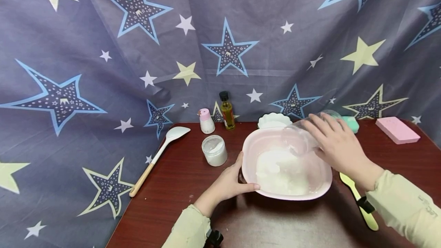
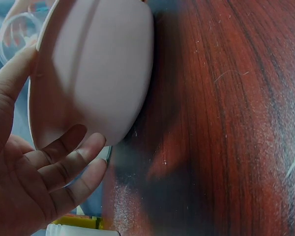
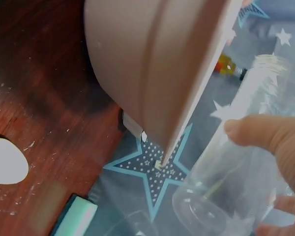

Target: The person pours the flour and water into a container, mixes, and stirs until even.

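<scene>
A pale pink basin (image 1: 251, 144) sits at the middle of the table, with a milky white substance (image 1: 282, 171) spread over its floor. The left hand (image 1: 227, 181) grips its left side, thumb at the rim and fingers against the outer wall (image 2: 103, 59). Above the basin's right part, the right hand (image 1: 339, 144) holds a clear plastic bottle (image 3: 226, 162) tilted, its threaded neck directed toward the basin in the head view. The bottle looks see-through; whether anything is flowing from it cannot be told.
Left of the basin stand a jar of white powder (image 1: 215, 152), a pink-capped shaker (image 1: 206, 121) and an oil bottle (image 1: 227, 112). A wooden-handled white spatula (image 1: 160, 152) lies farther left. Behind is a scalloped white dish (image 1: 273, 119); rightward, a pink sponge (image 1: 397, 129), green sponge (image 1: 351, 124) and yellow-green spatula (image 1: 358, 200).
</scene>
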`<state>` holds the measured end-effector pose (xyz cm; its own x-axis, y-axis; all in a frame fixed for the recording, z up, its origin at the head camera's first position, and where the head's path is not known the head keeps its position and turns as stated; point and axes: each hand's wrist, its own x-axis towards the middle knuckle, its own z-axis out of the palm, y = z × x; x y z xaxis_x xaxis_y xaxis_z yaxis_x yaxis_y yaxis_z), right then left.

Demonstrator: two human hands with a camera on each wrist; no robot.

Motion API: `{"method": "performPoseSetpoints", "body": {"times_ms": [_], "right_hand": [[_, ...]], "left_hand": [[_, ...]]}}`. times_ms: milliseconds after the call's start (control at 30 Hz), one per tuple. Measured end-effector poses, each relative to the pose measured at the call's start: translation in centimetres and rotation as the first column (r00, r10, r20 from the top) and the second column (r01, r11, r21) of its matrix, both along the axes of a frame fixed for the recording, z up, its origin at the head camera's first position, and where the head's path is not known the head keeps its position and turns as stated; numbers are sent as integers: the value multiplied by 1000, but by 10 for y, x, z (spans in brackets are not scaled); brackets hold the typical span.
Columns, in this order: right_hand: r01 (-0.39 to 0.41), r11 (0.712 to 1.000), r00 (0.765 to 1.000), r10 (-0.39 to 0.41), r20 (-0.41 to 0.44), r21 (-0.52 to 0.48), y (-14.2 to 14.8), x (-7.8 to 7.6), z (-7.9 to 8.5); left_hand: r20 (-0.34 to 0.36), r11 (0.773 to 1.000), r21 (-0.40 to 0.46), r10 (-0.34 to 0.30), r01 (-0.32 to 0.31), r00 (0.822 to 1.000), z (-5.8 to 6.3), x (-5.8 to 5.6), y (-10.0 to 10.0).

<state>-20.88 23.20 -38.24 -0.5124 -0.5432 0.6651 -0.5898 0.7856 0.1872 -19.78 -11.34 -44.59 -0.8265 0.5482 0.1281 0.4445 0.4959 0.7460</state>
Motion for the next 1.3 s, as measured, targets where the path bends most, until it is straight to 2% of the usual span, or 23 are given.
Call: {"method": "performPoseSetpoints", "body": {"times_ms": [100,200,333,500,600,733,833,933,1000,1100,1233,1300], "right_hand": [[42,991,997,-34,71,-124,9,-5,2],[137,955,975,-82,208,-265,20,-10,3],[270,873,921,-111,374,-407,37,-17,-3],[374,755,869,-83,488,-538,62,-25,-21],[453,696,828,-98,552,-557,75,-28,-35],[536,648,772,-116,625,-542,89,-29,-52],[573,632,730,-103,676,-522,97,-28,-63],[607,624,677,-82,731,-492,105,-28,-70],[621,623,653,-75,753,-476,108,-28,-73],[627,620,648,-77,758,-472,111,-30,-77],[619,619,665,-84,742,-484,113,-32,-82],[613,624,666,-77,742,-485,114,-32,-83]], "left_hand": [[2,1000,2,0,0,1000,1,0,0],[3,1000,-5,2,-2,1000,0,0,0],[2,1000,-14,6,-6,1000,-1,0,0],[4,1000,-17,9,-9,1000,-1,0,0],[5,1000,-19,12,-12,1000,-1,0,0],[8,999,-30,19,-18,1000,-1,1,0],[12,999,-36,25,-24,1000,-2,1,0],[17,999,-37,27,-26,999,-2,2,1],[18,999,-35,27,-26,999,-2,3,1],[25,999,-34,28,-28,999,-1,3,1],[28,999,-39,35,-34,999,-1,2,1],[26,998,-41,37,-36,999,-1,2,1]]}}
